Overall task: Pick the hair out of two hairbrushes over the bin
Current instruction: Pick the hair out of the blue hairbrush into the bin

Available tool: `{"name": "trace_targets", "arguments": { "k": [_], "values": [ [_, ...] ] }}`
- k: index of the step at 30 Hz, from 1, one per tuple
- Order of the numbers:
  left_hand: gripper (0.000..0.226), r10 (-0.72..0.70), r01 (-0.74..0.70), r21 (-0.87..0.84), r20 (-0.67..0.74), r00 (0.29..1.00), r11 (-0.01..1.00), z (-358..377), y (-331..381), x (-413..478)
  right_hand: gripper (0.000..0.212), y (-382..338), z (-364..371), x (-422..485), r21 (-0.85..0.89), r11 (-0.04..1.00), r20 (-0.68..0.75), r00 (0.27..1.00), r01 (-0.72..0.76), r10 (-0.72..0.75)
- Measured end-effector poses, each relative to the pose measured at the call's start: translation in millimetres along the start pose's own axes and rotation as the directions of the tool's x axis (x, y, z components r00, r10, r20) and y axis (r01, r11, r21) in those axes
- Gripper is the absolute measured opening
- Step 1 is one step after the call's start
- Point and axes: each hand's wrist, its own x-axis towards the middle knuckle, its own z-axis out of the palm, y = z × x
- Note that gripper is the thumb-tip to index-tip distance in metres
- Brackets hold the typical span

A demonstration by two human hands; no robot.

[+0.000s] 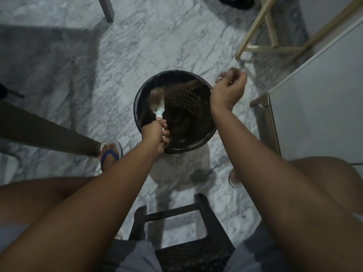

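Over the bin's near-left rim: fingers of the left hand [155, 134] are clenched round the handle of the white plastic paddle hairbrush [158, 103], with its head out over the opening. The right hand [228, 91] is above the right rim, fingertips curled in and apparently pinching loose brown hair [176, 88]. A strand stretches from the bristles toward it, but motion blur hides the exact grip.

To do this step well: keep the brush steady and low, pull along the bristle rows, and let go only over the round black perforated bin [137, 107], because right now the pinch sits at the rim's edge. The second brush isn't visible.

Around: grey marble floor [137, 46], dark table leg [49, 132] left, blue flip-flop [110, 154] beside the bin, black plastic stool [172, 213] near, white cabinet [314, 95] right, pale wooden frame [275, 46] far-right. The cabinet limits how far the right elbow can swing out.
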Motion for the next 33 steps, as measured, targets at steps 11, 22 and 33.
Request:
{"name": "trace_targets", "arguments": {
  "k": [11, 22, 33],
  "values": [
    [0.019, 0.079, -0.091, 0.106, 0.106, 0.991, 0.990, -15.3, 12.5, -3.6, 0.110, 16.5, -9.8, -19.8, -0.653, 0.602, 0.752, 0.487, 0.459, 0.444],
    [0.019, 0.075, -0.091, 0.104, 0.152, 0.986, 0.990, -13.2, 7.2, -8.1, 0.031, 17.3, 5.7, -26.6, -0.210, 0.928, 0.600, 0.790, 0.307, -0.126],
    [0.015, 0.034, -0.034, -0.010, 0.030, 0.999, 0.999, -24.1, 1.2, 0.7, 0.029, -32.5, -0.5, -5.6, 0.075, 0.969, 0.086, 0.967, 0.234, -0.240]
  ]
}}
